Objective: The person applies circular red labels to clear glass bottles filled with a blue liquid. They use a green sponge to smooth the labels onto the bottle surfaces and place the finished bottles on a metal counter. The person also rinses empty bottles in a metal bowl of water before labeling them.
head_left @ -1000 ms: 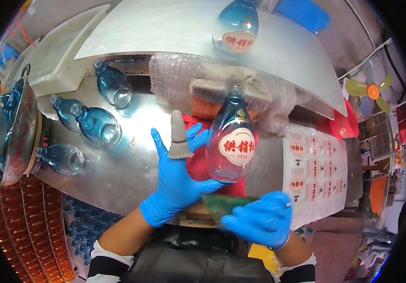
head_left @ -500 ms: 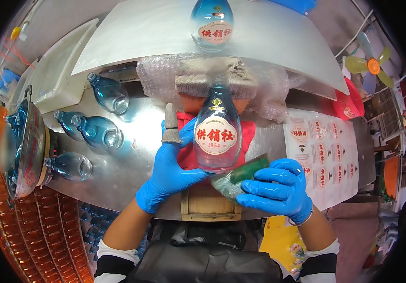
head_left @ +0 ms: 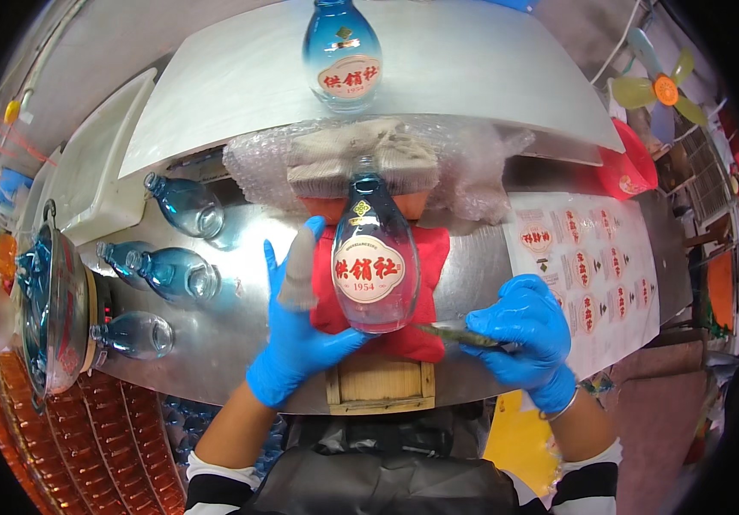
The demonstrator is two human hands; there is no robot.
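Metal table (head_left: 215,343), blue-clear btl (head_left: 378,228), oval label (head_left: 369,270), L grip (head_left: 298,330) spread, R grip (head_left: 526,328) pinching flat tool (head_left: 454,335)

Workshop; a metal worktable (head_left: 232,352), printed label sheet (head_left: 588,279), 4 blue bottles (head_left: 182,275) lying loose

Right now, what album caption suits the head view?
Left hand beside a labelled blue bottle, right hand holding a green tool.

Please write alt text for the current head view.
A labelled blue bottle lies over a red cloth, its base by the blue-gloved left hand; the gloved right hand holds a thin greenish piece. Four bottles lie at left.
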